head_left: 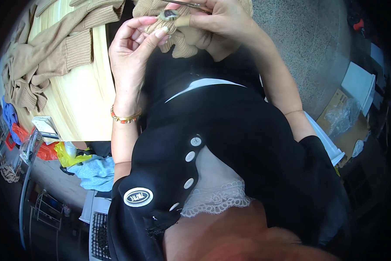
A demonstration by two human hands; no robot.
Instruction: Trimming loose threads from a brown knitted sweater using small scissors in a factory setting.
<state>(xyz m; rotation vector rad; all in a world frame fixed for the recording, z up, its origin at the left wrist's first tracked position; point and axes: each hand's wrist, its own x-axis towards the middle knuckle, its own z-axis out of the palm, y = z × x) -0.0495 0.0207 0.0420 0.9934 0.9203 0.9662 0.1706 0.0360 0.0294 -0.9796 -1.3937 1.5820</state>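
A beige knit garment (184,47) with ribbed edges lies bunched over my lap at the top of the view. Thumb and fingers of my left hand (132,45) pinch a ribbed part of it, beside a round, shiny dark button (168,15). Close by on the right, my right hand (228,19) is closed around a slim dark metal tool (191,5); its exact kind is unclear, as the upper end leaves the picture. The fingertips of that hand also reach to the knit next to the button.
On the left stands a pale wooden table (84,104) with more beige knit pieces (52,61) on it. Below its edge are a yellow plastic bag (68,155) and a light blue cloth (95,172). Cardboard (345,141) with clear plastic lies on the right, near a white bin (324,137).
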